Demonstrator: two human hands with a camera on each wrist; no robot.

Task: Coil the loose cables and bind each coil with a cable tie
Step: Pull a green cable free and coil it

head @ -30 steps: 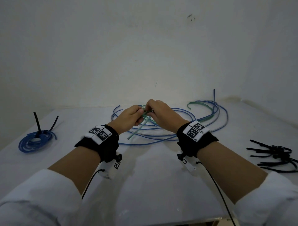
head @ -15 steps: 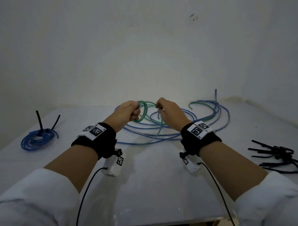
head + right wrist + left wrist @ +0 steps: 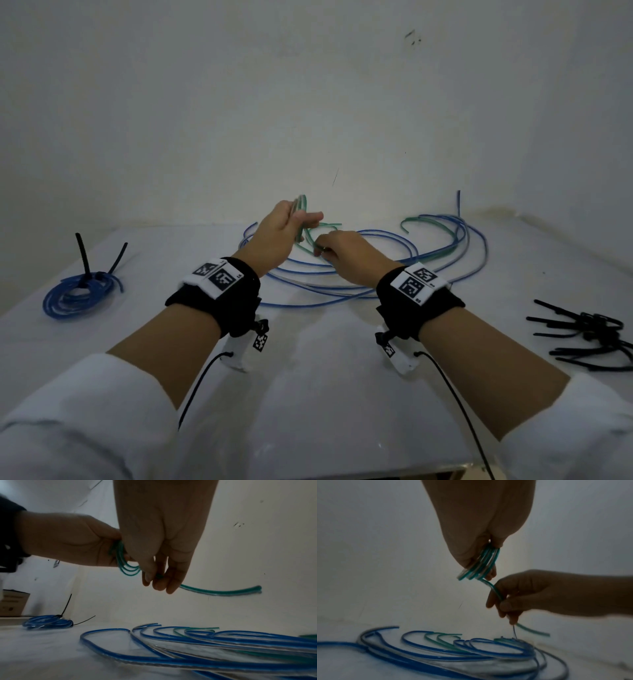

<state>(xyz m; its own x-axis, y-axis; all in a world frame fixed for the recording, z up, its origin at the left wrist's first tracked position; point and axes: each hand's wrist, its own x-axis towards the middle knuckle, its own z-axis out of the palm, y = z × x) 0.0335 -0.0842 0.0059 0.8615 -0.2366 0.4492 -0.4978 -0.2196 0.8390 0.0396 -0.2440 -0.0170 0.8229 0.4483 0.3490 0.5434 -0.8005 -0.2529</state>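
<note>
My left hand (image 3: 286, 222) is raised above the table and grips a small coil of green cable (image 3: 301, 219) (image 3: 479, 563) made of several turns. Just below and to the right, my right hand (image 3: 337, 248) pinches the same green cable (image 3: 221, 591) near its free end, which sticks out past the fingers (image 3: 159, 582). Loose blue cables (image 3: 359, 274) (image 3: 188, 649) and another green cable (image 3: 431, 219) lie spread on the table (image 3: 325, 377) under and beyond both hands.
A blue coil (image 3: 78, 294) bound with a black cable tie (image 3: 84, 257) lies at the far left. A heap of black cable ties (image 3: 592, 332) lies at the right edge. White walls close off the back and the right side.
My left hand has risen with the green coil, which has gained turns. My right hand has dropped lower and slid along the green cable towards its free end.
</note>
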